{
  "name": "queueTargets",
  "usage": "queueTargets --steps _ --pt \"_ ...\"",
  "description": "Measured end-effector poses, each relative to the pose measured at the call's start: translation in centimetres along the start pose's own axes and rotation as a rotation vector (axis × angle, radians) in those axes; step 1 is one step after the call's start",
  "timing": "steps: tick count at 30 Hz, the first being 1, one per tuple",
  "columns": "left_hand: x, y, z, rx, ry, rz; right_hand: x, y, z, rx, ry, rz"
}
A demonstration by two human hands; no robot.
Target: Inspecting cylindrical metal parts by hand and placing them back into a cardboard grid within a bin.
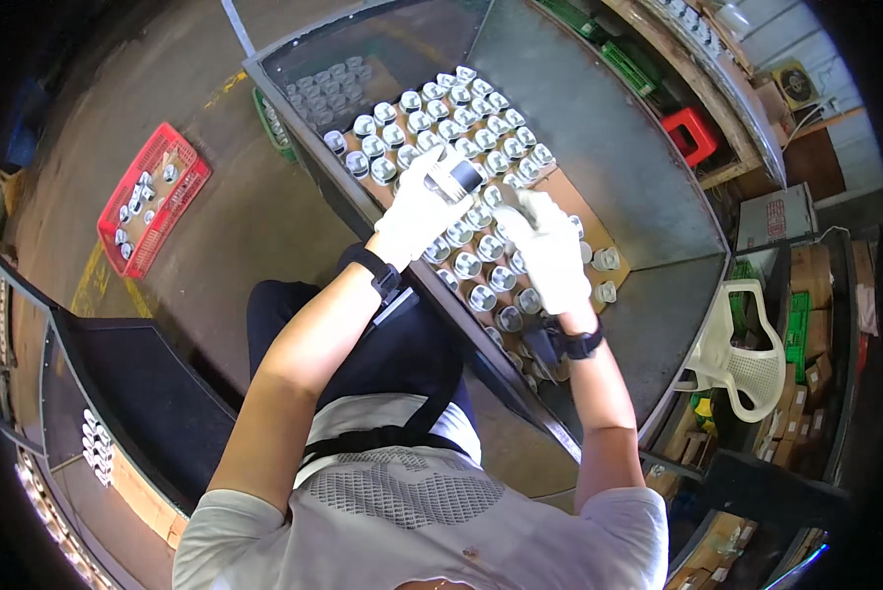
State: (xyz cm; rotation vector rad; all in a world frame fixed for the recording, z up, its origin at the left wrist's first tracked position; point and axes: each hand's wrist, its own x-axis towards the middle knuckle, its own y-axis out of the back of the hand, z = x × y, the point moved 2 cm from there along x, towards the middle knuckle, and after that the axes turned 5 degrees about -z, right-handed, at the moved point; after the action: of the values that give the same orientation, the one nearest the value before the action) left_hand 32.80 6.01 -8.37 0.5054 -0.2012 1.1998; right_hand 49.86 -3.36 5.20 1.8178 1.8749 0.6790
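My left hand (pixel 412 218), in a white glove, grips a piston (pixel 458 180) with a bright metal body and a dark band, raised above the metal bench. Close by on the right, my right hand (pixel 551 258), also gloved in white, hangs over the rows of pistons. Its fingertips are smeared by motion, and a greyish blur beside them cannot be made out. Beneath both hands, many silvery pistons (pixel 468 265) stand in rows on a brown cardboard sheet (pixel 581 208). My hands and forearms hide some of them.
Grey metal walls (pixel 599 108) border the bench. On the floor to the left lies a red crate (pixel 193 177) with several pistons. A white plastic chair (pixel 756 369) stands at the right, near green crates (pixel 797 329) and a red stool (pixel 692 138). Another dark bench (pixel 131 364) is at lower left.
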Motion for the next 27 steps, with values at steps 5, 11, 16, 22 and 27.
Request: queueTargets --steps 5,11,16,22,27 --pt "-0.7 -0.4 -0.4 -0.134 0.107 0.053 2.5 -2.9 1.5 0.016 0.097 0.007" --pt "-0.9 -0.3 1.1 -0.460 0.144 0.088 3.7 -4.4 2.8 0.068 0.158 -0.025" --pt "-0.8 0.1 1.8 -0.416 0.106 0.051 4.0 -4.4 3.6 0.028 0.185 -0.032" --pt "-0.8 -0.1 2.5 -1.121 0.198 0.130 4.3 -4.3 3.8 0.199 0.131 -0.075" --pt "-0.6 0.0 1.2 -0.828 0.156 0.051 4.3 -4.2 3.4 0.310 0.090 -0.109"
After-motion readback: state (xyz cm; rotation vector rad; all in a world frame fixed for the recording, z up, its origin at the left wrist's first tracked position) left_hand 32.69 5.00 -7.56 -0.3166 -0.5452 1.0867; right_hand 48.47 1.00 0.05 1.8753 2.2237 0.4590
